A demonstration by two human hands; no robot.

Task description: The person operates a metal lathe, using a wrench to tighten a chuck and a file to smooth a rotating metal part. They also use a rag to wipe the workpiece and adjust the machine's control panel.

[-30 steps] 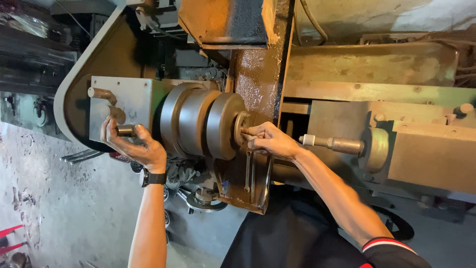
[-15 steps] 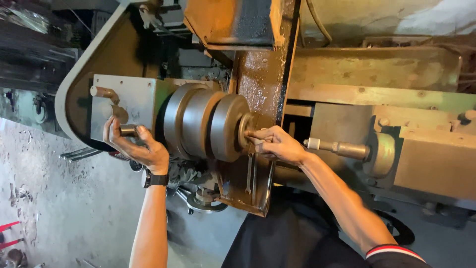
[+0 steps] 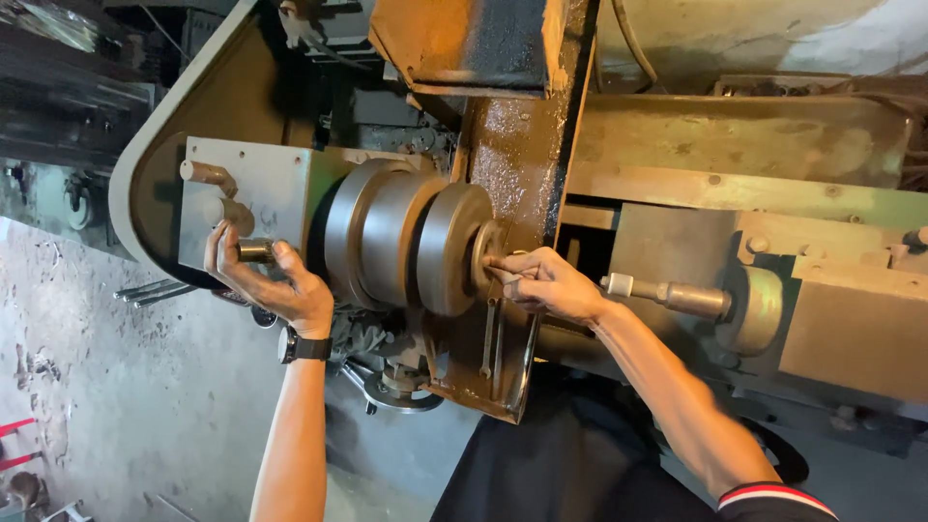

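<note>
Mid-setup at the lathe — left hand (image 3: 275, 285) closed round a short control lever (image 3: 253, 250) on the grey headstock panel (image 3: 261, 188); right hand (image 3: 546, 285) pinched on a small piece at the chuck (image 3: 454, 249) face. Likely needed next — firm seating, fingers clear.

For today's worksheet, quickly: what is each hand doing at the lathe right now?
Left hand: closed around a short metal lever on the grey panel.
Right hand: closed, pinching a small part at the chuck face.

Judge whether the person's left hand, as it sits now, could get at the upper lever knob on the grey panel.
Probably yes. The left hand grips a lower knob on the same grey panel, and the upper lever knob stands just above with nothing between them.
</note>
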